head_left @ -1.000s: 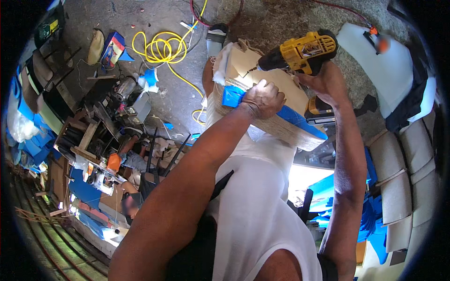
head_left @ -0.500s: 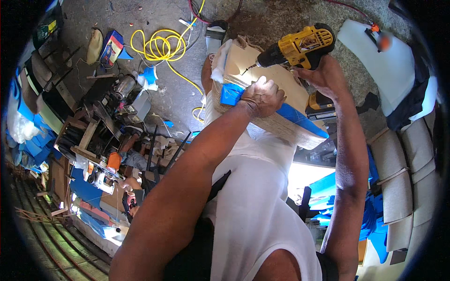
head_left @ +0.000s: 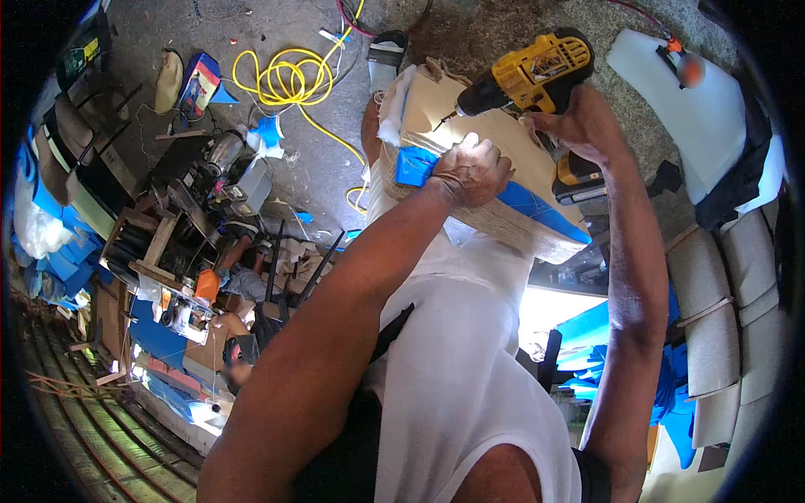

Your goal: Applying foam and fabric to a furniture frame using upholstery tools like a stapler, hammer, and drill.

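yellow drill (head_left: 541,71) gripped in my right hand (head_left: 589,126), bit (head_left: 446,121) angled at the tan board (head_left: 438,99).
my right fingers wrap its handle; whether the tip touches the board, i can't tell. my left hand (head_left: 475,170) is clenched against the board's near side, beside the blue cloth (head_left: 415,166); whether it pinches any, i can't tell. the board lies across my legs, over white trousers (head_left: 482,267). farther off, a yellow cord (head_left: 279,94) lies coiled on the grey floor (head_left: 289,25), and a co-worker (head_left: 228,323) is away to the left.

Grey floor (head_left: 281,27): coiled yellow cord (head_left: 295,101) at 11 o'clock, blue-and-white scrap (head_left: 267,134) at 10, white panel (head_left: 688,121) at 2.
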`<act>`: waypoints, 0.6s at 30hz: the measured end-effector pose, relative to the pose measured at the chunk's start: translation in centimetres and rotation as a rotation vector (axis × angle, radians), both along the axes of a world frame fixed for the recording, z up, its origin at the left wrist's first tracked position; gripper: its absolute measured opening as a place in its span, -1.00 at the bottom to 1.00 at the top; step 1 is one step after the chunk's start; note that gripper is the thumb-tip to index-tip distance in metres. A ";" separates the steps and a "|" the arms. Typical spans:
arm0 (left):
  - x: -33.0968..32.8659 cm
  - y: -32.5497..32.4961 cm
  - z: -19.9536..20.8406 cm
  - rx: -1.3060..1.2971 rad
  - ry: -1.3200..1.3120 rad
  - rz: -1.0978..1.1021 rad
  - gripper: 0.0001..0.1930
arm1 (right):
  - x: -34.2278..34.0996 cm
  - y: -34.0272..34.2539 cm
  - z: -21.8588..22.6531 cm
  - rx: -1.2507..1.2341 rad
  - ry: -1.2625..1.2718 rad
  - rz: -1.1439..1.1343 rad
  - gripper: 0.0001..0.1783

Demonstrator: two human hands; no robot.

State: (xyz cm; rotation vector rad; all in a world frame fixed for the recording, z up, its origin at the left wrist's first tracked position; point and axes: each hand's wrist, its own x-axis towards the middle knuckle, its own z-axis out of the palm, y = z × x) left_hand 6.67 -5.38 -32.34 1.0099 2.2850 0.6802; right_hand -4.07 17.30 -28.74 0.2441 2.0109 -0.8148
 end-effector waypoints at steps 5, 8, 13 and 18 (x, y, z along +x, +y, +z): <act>0.0 0.0 0.1 0.024 0.041 -0.025 -0.77 | -0.8 1.0 -4.0 -0.185 -0.004 -0.016 -0.45; 0.1 -0.2 -0.2 0.021 0.038 -0.023 -0.77 | -3.3 -0.2 -3.5 -0.095 -0.033 0.169 -0.44; 0.0 -0.4 -0.3 0.039 0.040 -0.016 -0.77 | -4.5 -2.2 -3.3 -0.009 0.172 0.288 -0.38; 0.0 -0.3 -0.3 0.045 0.043 -0.038 -0.78 | -4.2 -1.6 -2.3 -0.008 0.054 0.213 -0.41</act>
